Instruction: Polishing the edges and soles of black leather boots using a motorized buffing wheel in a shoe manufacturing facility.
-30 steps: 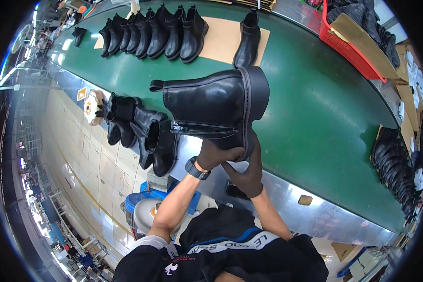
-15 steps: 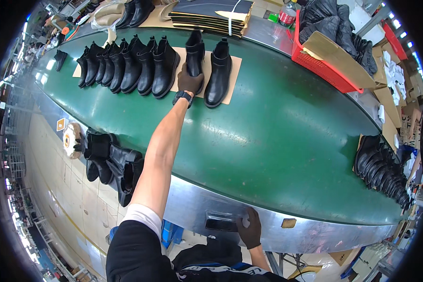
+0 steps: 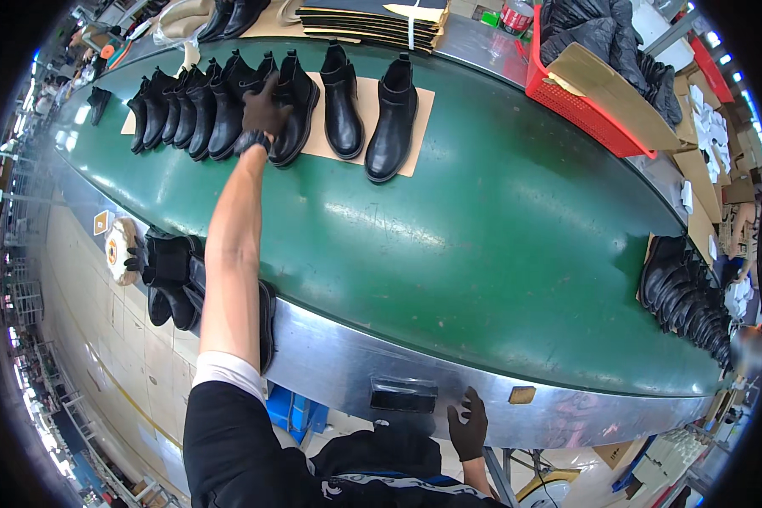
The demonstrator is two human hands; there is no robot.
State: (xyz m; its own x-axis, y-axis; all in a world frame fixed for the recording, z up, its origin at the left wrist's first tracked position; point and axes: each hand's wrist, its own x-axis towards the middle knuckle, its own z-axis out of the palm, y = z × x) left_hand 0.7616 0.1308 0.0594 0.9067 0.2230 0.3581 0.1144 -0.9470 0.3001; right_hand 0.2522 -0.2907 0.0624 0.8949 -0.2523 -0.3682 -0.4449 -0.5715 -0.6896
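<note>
A worker's gloved left hand (image 3: pixel 265 114) reaches into a row of black ankle boots at the far left, just beside a boot (image 3: pixel 300 97); whether it grips one cannot be told. The gloved right hand (image 3: pixel 468 426), fingers parted and holding nothing, hovers near the metal edge (image 3: pixel 322 343). Two boots (image 3: pixel 391 118) stand right of the row on brown cardboard (image 3: pixel 369 97) atop the green counter (image 3: pixel 499 237). More boots (image 3: pixel 677 288) crowd the right end, beyond which sits a red crate (image 3: pixel 588 118).

A red basket (image 3: pixel 577 113) holds shiny black bundles (image 3: pixel 605 35), a bottle (image 3: pixel 516 17) beside it, stacked boards (image 3: pixel 360 25) farther left.
</note>
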